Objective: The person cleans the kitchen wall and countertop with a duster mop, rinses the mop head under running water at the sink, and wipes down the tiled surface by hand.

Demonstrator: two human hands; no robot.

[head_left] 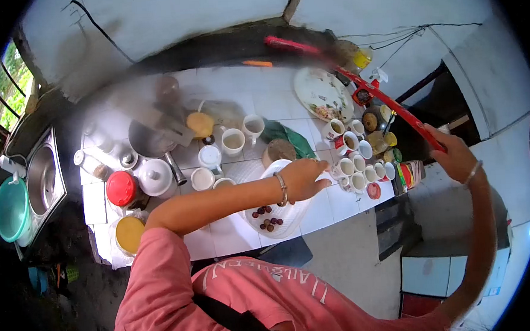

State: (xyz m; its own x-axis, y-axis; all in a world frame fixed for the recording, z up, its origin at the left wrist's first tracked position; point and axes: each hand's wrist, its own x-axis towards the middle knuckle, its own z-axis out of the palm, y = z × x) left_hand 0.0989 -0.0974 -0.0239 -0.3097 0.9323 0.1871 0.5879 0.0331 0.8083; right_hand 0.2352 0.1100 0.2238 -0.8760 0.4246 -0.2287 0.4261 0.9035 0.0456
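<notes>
My right hand point(453, 155) is wrapped round the lower end of a long red stick point(387, 99). The stick slants up and left across the tiled counter, and its far part is blurred. My left hand point(302, 180) hangs over a white tray point(292, 224), its fingers curled. Something pale shows at its fingertips, but I cannot make out what it is. Several dark round fruits point(268, 218) lie in the tray. Just right of that hand stand several white mugs point(357, 181). Behind it sit a round brown block point(278, 151) and a green cloth or bag point(290, 136).
A floral plate point(323, 93) with scraps lies at the back right. Jars line the right edge. A pan point(150, 138), a red-lidded jar point(121, 188), a white lidded pot point(156, 176) and mugs point(233, 141) stand on the left half. A sink point(43, 183) is far left.
</notes>
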